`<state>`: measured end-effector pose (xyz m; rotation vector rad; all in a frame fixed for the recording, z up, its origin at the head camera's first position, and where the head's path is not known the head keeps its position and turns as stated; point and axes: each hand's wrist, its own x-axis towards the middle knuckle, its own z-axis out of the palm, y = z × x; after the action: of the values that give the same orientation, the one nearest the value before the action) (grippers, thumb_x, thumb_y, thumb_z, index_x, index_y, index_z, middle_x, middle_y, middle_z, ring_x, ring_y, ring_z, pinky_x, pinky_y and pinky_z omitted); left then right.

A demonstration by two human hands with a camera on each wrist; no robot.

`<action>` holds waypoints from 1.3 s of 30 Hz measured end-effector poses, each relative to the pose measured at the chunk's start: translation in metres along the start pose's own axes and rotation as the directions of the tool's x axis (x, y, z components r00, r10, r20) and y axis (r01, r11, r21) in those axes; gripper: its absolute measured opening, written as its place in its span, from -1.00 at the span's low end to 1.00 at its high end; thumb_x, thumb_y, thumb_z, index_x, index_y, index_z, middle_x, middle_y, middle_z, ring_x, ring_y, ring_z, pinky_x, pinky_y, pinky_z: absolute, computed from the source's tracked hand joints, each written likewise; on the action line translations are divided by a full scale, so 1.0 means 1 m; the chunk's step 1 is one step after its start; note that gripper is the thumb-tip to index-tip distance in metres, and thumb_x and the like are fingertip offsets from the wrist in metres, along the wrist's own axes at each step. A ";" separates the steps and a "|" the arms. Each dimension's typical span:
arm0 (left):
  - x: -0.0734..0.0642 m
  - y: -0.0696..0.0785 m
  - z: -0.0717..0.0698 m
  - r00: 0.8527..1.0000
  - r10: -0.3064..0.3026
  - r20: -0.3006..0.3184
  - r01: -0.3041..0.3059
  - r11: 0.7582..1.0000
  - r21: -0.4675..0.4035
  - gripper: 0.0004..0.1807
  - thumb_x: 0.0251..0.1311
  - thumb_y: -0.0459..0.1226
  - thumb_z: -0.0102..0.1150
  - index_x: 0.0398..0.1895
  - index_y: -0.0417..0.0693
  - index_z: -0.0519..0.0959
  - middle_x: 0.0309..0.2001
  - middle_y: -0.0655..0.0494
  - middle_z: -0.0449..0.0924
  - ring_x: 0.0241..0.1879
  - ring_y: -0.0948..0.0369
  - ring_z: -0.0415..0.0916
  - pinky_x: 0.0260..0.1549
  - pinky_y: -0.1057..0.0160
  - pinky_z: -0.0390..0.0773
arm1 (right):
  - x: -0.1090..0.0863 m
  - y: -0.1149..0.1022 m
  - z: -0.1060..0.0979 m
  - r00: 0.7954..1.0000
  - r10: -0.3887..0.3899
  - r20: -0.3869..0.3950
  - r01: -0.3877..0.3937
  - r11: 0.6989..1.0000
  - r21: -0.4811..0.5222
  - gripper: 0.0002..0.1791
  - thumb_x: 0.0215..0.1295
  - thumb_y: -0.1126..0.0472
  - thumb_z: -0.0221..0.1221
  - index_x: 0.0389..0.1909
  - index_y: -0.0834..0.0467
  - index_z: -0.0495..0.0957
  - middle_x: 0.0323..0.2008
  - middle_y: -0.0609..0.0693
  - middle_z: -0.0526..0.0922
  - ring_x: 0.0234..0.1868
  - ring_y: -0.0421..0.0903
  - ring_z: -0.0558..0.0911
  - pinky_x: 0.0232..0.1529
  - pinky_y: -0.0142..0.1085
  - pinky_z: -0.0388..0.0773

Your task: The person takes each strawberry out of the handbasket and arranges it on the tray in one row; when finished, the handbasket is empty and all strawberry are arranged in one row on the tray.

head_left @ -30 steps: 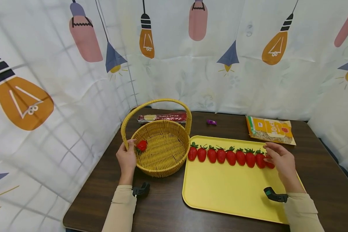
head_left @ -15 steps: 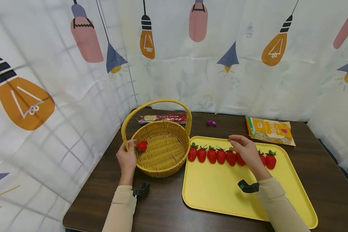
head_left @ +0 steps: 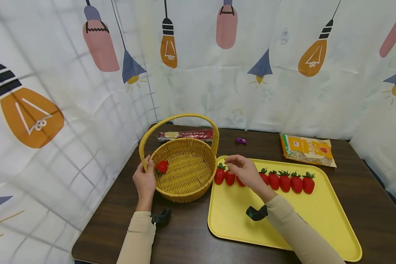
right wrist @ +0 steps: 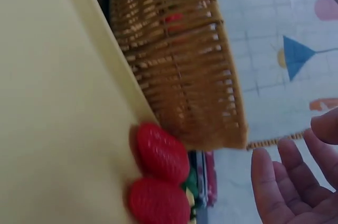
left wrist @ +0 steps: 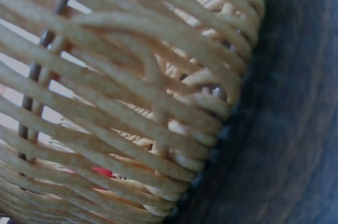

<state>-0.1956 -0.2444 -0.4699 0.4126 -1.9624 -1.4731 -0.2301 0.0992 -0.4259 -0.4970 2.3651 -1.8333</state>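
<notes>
My left hand (head_left: 145, 183) grips the yellow wicker basket (head_left: 186, 176) at its left side, where the arched handle meets the rim. One red strawberry (head_left: 162, 167) lies inside, against the left wall. On the yellow tray (head_left: 241, 216) a row of several strawberries (head_left: 285, 182) runs along the far edge. Above the left part of this row is my right hand (head_left: 245, 172), covering some of them. In the right wrist view its fingers (right wrist: 266, 176) are loosely bent with nothing between them. The left wrist view shows the basket's weave (left wrist: 132, 86) close up.
Behind the basket lies a dark red packet (head_left: 194, 135). A small purple wrapped piece (head_left: 241, 140) is on the dark wooden table (head_left: 181, 234). An orange-and-clear bag (head_left: 308, 149) lies behind the tray. A printed curtain (head_left: 204, 84) hangs at the back and left.
My right hand has moved left along the strawberry row, from its right end towards the basket. The left hand and the basket have stayed in place.
</notes>
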 end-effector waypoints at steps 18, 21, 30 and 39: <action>0.001 0.001 0.002 1.000 0.006 -0.007 -0.006 1.000 0.022 -0.58 0.42 -0.08 0.05 0.19 -0.10 0.58 -0.17 -0.20 0.66 -0.50 0.20 0.31 -0.44 0.28 0.24 | 0.026 -0.036 0.070 0.975 -0.097 0.199 0.112 0.991 -0.067 -0.76 0.39 0.22 0.15 0.02 0.15 0.61 -0.01 0.18 0.64 -0.25 -0.03 0.64 -0.30 -0.20 0.59; 0.001 -0.001 0.002 1.000 0.001 -0.013 -0.001 1.000 0.022 -0.59 0.42 -0.07 0.07 0.19 -0.06 0.59 -0.35 -0.25 0.58 -0.60 0.24 0.17 -0.54 0.29 0.19 | 0.034 -0.038 0.080 0.966 -0.049 0.254 0.089 0.985 -0.147 -0.74 0.39 0.19 0.15 0.05 0.05 0.61 0.03 0.06 0.63 -0.24 -0.10 0.64 -0.34 -0.27 0.55; 0.001 -0.001 0.004 1.000 -0.018 0.001 0.018 1.000 0.015 -0.59 0.41 -0.06 0.07 0.19 -0.03 0.58 -0.23 -0.20 0.63 -0.54 0.30 0.22 -0.51 0.31 0.22 | 0.063 -0.048 0.103 0.913 0.077 0.400 0.038 0.961 -0.273 -0.62 0.40 0.10 0.16 0.18 0.12 0.54 0.08 0.05 0.58 -0.07 0.04 0.64 -0.18 -0.23 0.57; 0.002 -0.005 0.004 1.000 -0.008 -0.022 0.008 1.000 0.028 -0.61 0.40 -0.06 0.10 0.17 -0.03 0.60 -0.36 -0.23 0.58 -0.63 0.28 0.17 -0.57 0.33 0.22 | 0.085 -0.057 0.124 0.894 0.098 0.437 0.007 0.973 -0.232 -0.63 0.39 0.11 0.17 0.16 0.15 0.53 -0.03 0.02 0.62 -0.08 0.13 0.65 -0.09 -0.06 0.60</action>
<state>-0.2001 -0.2445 -0.4743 0.4479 -1.9679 -1.4416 -0.2638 -0.0546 -0.3944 -0.7834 2.2417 -1.2552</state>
